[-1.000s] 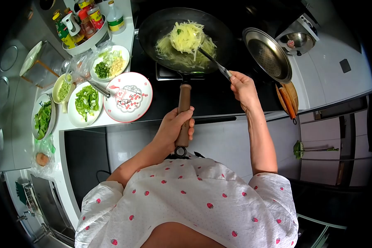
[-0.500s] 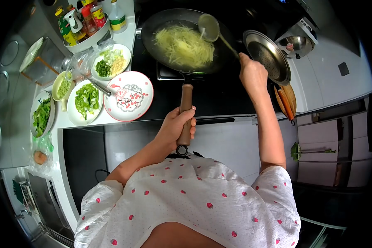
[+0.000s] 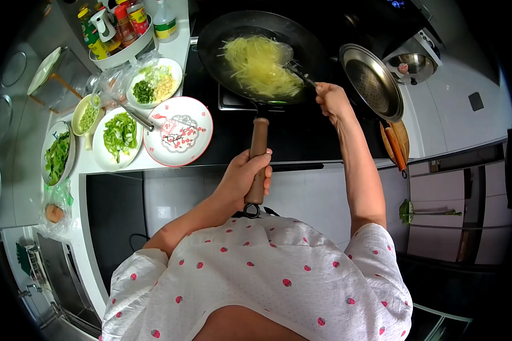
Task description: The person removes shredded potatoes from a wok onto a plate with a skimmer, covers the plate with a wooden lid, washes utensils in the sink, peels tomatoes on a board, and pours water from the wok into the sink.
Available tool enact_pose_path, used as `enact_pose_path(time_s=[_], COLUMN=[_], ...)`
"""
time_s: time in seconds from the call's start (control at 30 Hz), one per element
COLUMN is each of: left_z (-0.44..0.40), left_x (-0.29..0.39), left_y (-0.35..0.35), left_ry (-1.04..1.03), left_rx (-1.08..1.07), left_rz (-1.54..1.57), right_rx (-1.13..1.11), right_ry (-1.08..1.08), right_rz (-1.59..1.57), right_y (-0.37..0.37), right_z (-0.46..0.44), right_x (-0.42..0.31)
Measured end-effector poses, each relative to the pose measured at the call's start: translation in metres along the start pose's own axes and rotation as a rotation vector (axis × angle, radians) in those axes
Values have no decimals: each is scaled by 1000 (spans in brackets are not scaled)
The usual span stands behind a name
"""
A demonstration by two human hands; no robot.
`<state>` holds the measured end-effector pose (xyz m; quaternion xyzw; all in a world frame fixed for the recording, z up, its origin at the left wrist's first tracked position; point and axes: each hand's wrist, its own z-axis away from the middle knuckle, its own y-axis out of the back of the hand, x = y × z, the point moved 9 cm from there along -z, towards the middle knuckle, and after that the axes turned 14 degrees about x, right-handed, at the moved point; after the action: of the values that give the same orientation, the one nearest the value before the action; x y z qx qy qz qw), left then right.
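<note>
My left hand (image 3: 247,175) is wrapped round the brown handle (image 3: 259,139) of a dark wok (image 3: 213,48) on the black stove. Pale yellow-green shreds (image 3: 259,63) lie in the wok, with some liquid around them. My right hand (image 3: 333,101) grips the handle of a metal ladle (image 3: 285,52). The ladle's bowl is down at the right edge of the shreds.
Left of the stove are a patterned plate (image 3: 196,139), a plate of chopped greens (image 3: 104,156), another with minced ingredients (image 3: 175,71), and a bottle tray (image 3: 122,57). To the right are a perforated steel pan (image 3: 372,79) and a steel bowl (image 3: 421,67).
The shreds lifted on the ladle a second ago are back in the wok. After rising at the wok's right side, the ladle has come down to them. My left hand keeps its hold.
</note>
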<state>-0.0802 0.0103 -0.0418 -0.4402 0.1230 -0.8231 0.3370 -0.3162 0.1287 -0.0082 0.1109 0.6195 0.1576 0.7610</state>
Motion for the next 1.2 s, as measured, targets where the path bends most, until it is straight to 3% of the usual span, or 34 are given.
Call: enact_pose_path(time_s=[0.1, 0.2, 0.3, 0.4, 0.5, 0.63, 0.73, 0.97, 1.1, 1.2], left_z=[0, 2, 2, 3, 1, 2, 2, -2, -3, -2], left_x=[0, 1, 1, 2, 1, 1, 2, -1, -2, -2], left_y=[0, 0, 0, -1, 0, 0, -1, 0, 0, 0], left_ry=[-5, -6, -4, -7, -12, -15, -21, -5, -14, -17], left_rx=[-4, -2, 1, -15, -37, -46, -51, -55, -69, -78], left_rz=[4, -3, -9, -9, 2, 12, 13, 26, 40, 48], right_rx=[-41, -4, 119, 450, 518, 595, 590, 506, 295, 264], right_ry=[-65, 43, 358, 1087, 1061, 1145, 1082, 934, 802, 805], right_rz=[-160, -123, 58, 504, 752, 900, 1001, 917, 766, 780], right_y=[2, 12, 18, 14, 7, 1, -1, -36, -58, -48], right_z=[18, 35, 37, 73, 92, 99, 82, 34, 42, 61], right_x=[-1, -17, -38, -80, -89, -96, -99, -78, -74, -86])
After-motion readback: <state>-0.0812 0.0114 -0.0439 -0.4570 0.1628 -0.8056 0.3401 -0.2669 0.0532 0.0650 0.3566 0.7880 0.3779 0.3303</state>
